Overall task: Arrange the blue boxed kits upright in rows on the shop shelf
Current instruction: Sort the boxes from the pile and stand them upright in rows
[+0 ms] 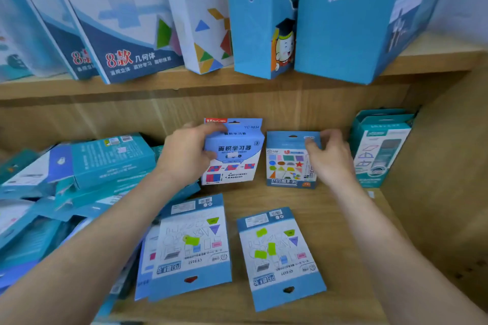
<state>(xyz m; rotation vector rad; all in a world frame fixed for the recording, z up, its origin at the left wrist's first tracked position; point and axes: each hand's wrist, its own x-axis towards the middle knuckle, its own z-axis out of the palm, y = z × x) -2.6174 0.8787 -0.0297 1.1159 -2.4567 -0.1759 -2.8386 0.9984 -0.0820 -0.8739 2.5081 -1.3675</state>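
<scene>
Grip status, head view: my left hand [184, 158] is closed round the left edge of the pale blue kit [233, 155], thumb across its top flap. My right hand [330, 158] pinches the top right corner of the shapes kit [290, 161]. Both kits stand upright with their printed faces toward me, side by side between my hands and close to the back wall. I judge this hold serves to square them into one row. The shapes kit rests on the shelf board [351, 221]. Whether the pale blue kit's base touches it, I cannot tell.

Count, relative to the grip:
- Upright kits in hand: two.
- Flat kits nearer me than the grip, lying back-side up: two, the left flat kit [192, 243] and the right flat kit [280, 256]. A further box edge shows under the left one.
- Outboard of my left hand: a loose pile of teal boxes [105, 163], number not countable.
- Outboard of my right hand: upright teal boxes [380, 148], at least two.
</scene>
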